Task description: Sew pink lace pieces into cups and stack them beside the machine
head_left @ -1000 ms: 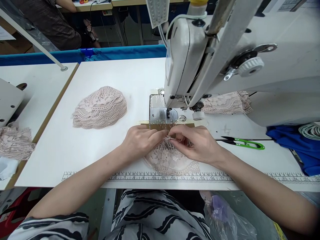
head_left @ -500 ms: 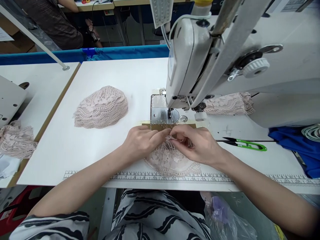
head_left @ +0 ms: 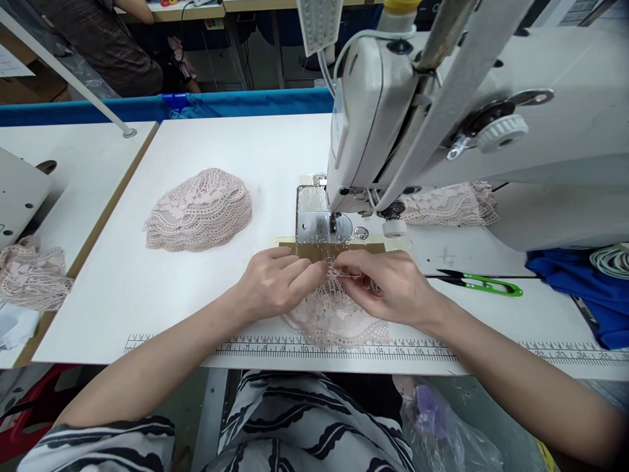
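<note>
A pale pink lace piece [head_left: 334, 314] lies on the white table in front of the sewing machine [head_left: 368, 124], its scalloped edge toward me. Both hands meet at its gathered top edge. My left hand [head_left: 280, 282] is closed there, thumb and forefinger pinching the lace from the left. From the right, my right hand [head_left: 388, 282] pinches the same edge between thumb and fingers. The fingers partly cover the gathered edge. Just beyond the fingertips are the brown strip [head_left: 307, 252] and the metal needle plate [head_left: 312, 226] under the presser foot.
A stack of lace pieces [head_left: 199, 213] sits to the left, and more lace [head_left: 452, 204] lies beneath the machine arm. Green thread snips [head_left: 484, 284] rest at right near blue cloth [head_left: 565, 275]. A printed ruler [head_left: 275, 349] runs along the front edge. Another person [head_left: 113, 52] sits beyond the table.
My left fingertips have shifted slightly left and toward me along the lace edge. The lace has shifted slightly left; my right hand keeps its pinch.
</note>
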The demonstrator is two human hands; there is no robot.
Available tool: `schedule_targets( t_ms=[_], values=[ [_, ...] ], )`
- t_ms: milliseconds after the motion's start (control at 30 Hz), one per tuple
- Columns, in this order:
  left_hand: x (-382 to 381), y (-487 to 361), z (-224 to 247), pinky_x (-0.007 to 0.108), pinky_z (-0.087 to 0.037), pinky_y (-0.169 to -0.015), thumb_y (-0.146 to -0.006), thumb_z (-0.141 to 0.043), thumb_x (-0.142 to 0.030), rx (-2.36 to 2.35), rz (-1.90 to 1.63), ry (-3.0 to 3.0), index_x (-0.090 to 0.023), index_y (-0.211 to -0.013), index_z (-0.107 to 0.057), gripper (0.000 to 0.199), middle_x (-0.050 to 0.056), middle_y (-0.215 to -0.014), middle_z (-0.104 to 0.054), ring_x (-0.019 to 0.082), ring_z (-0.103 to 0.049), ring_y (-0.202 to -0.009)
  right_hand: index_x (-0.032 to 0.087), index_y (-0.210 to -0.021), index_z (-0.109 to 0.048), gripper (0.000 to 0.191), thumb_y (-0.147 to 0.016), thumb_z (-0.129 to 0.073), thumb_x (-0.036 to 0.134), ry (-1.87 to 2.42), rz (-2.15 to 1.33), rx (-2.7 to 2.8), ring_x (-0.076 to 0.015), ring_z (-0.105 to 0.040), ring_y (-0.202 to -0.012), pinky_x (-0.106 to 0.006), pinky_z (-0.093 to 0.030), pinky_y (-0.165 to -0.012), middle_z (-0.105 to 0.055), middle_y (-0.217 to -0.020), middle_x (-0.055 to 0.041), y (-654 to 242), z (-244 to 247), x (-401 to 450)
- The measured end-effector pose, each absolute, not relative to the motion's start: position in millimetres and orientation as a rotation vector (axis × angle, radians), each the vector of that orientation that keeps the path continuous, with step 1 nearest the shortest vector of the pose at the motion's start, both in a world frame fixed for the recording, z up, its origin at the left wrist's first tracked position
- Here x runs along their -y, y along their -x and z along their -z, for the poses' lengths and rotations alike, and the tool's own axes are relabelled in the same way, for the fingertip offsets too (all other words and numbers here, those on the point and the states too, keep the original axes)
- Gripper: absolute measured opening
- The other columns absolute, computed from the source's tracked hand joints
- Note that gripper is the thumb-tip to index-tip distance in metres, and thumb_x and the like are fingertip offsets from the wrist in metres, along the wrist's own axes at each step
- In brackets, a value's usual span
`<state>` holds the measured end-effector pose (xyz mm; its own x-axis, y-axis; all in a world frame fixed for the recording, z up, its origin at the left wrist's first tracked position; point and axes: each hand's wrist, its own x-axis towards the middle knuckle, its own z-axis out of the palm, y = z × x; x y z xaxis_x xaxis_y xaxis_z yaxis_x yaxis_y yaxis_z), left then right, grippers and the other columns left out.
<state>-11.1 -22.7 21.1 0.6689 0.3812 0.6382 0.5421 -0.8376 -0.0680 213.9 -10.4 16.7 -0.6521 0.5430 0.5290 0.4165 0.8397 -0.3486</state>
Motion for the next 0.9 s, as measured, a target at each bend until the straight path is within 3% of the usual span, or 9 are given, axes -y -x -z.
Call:
schedule_targets(
  t_ms=[267, 400, 600, 700, 800, 900],
  values=[
    [21.3, 11.4, -21.0, 0.024, -0.034, -0.038, -0.096, -0.058, -0.014, 0.647, 0.945, 2.585, -0.020, -0.087, -0.055, 0.011, -0.010, -0.050, -0.049, 0.007, -0.042, -0.040, 0.016, -0.094, -0.062, 0.008, -0.091, -0.061, 0.009, 0.526, 0.156, 2.325, -0.0077, -0.059, -0.053, -0.021, -0.045, -0.048, -0.065, -0.064, 0.0051, -217.3, -16.2, 8.6],
    [23.3, 9.7, -13.6, 0.022, -0.043, -0.043, -0.096, -0.053, -0.011, 0.799, 1.062, 2.675, -0.015, -0.098, -0.054, 0.006, -0.008, -0.056, -0.059, 0.007, -0.048, -0.043, 0.016, -0.090, -0.067, 0.008, -0.088, -0.067, 0.008, 0.340, 0.389, 2.330, -0.0091, -0.062, -0.060, -0.022, -0.050, -0.053, -0.068, -0.067, 0.0024, -221.3, -23.0, 8.9],
    [28.3, 7.1, -8.4, 0.022, -0.053, -0.055, -0.096, -0.051, -0.010, 0.940, 1.144, 2.839, -0.014, -0.111, -0.058, 0.017, -0.002, -0.071, -0.072, 0.009, -0.062, -0.054, 0.017, -0.086, -0.068, 0.008, -0.087, -0.068, 0.009, 0.168, 0.545, 2.404, -0.0104, -0.061, -0.062, -0.024, -0.049, -0.054, -0.065, -0.065, 0.0019, -223.4, -32.3, 14.1],
    [33.0, 4.6, -19.7, 0.019, -0.050, -0.054, -0.096, -0.056, -0.014, 1.056, 1.207, 2.948, -0.016, -0.097, -0.064, 0.008, -0.003, -0.073, -0.073, 0.008, -0.064, -0.056, 0.019, -0.085, -0.066, 0.011, -0.089, -0.064, 0.009, 0.242, 0.370, 2.371, -0.0089, -0.058, -0.055, -0.023, -0.046, -0.051, -0.063, -0.059, 0.0046, -223.4, -36.3, 17.0],
    [35.6, 0.5, -32.1, 0.017, -0.044, -0.048, -0.094, -0.064, -0.022, 1.408, 1.203, 3.250, -0.018, -0.088, -0.068, 0.008, -0.005, -0.070, -0.071, 0.006, -0.060, -0.053, 0.021, -0.088, -0.065, 0.010, -0.095, -0.060, 0.016, 0.500, -0.159, 2.347, -0.0072, -0.056, -0.050, -0.020, -0.044, -0.048, -0.065, -0.060, 0.0060, -222.0, -40.4, 16.8],
    [31.7, -4.2, -31.0, 0.019, -0.037, -0.046, -0.091, -0.070, -0.025, 1.709, 0.953, 3.221, -0.019, -0.080, -0.070, 0.012, -0.007, -0.061, -0.065, 0.007, -0.053, -0.048, 0.019, -0.087, -0.066, 0.012, -0.096, -0.058, 0.021, 0.807, -0.644, 2.341, -0.0076, -0.056, -0.049, -0.020, -0.043, -0.048, -0.065, -0.061, 0.0046, -218.0, -36.2, 9.6]
  ],
)
